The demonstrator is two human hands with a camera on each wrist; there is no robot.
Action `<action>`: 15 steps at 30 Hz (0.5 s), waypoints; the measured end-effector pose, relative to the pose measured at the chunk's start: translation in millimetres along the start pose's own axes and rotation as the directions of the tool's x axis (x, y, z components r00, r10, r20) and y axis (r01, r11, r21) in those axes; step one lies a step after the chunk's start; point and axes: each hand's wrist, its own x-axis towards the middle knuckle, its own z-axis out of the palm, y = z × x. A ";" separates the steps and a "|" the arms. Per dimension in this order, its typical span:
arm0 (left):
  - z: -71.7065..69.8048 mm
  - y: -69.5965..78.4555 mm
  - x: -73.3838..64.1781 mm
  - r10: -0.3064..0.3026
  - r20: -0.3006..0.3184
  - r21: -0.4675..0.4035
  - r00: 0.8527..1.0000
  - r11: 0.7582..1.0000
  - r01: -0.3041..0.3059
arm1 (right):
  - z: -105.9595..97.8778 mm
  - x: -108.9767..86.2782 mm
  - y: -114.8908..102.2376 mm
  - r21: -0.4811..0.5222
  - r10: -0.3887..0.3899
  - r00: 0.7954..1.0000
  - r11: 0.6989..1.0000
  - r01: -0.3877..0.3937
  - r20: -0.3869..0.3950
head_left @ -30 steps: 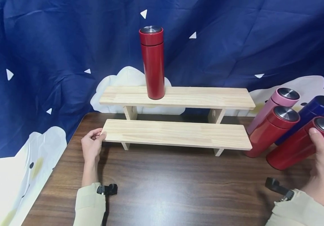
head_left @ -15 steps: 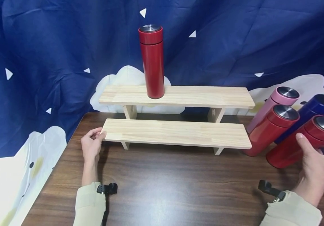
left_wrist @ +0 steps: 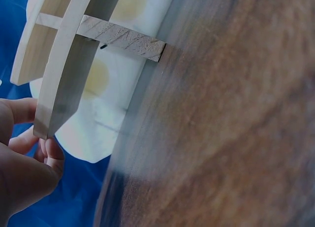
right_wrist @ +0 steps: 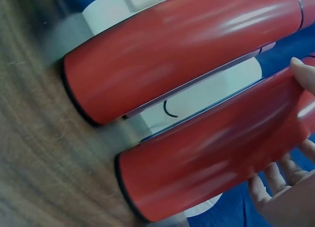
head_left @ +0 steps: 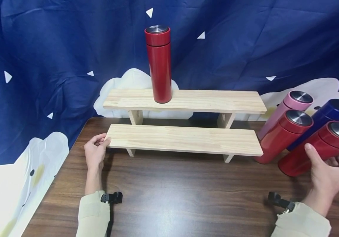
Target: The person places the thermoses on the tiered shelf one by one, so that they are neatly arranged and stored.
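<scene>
My left hand [head_left: 95,153] pinches the left end of the lower board of a two-tier wooden shelf [head_left: 184,140]. In the left wrist view, thumb and fingers sit at the corner of that board [left_wrist: 59,89]. At the far right, my right hand [head_left: 330,174] is round the front red thermos [head_left: 308,154], thumb on its left side and curled fingers on its right. The right wrist view shows this red thermos [right_wrist: 211,153] with fingers along its lower side. Another red thermos [head_left: 286,136] stands to its left. On the upper board a red thermos [head_left: 159,69] stands upright.
Behind the red ones at the right stand a pink thermos [head_left: 287,112] and a dark blue thermos [head_left: 332,113]. The shelf stands on a brown wooden table [head_left: 169,194]. A blue curtain [head_left: 68,49] with white cloud shapes hangs behind.
My right hand has shifted left and lower along the front red thermos, its thumb moving down from near the lid. The thermoses and my left hand stay where they were.
</scene>
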 end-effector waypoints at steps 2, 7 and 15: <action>0.1 -0.1 0.0 -0.001 -0.001 0.001 1.000 1.000 0.001 | -1.2 -0.7 2.5 -0.020 0.014 1.000 1.000 -0.014 0.012; 0.0 -0.3 0.0 -0.001 -0.002 -0.001 1.000 1.000 0.001 | -3.6 -1.9 8.9 0.019 0.056 0.998 0.998 -0.056 0.014; -0.3 -0.1 0.5 -0.001 -0.001 0.007 1.000 1.000 0.001 | -8.3 -2.3 20.7 0.034 0.133 0.991 0.990 -0.134 0.022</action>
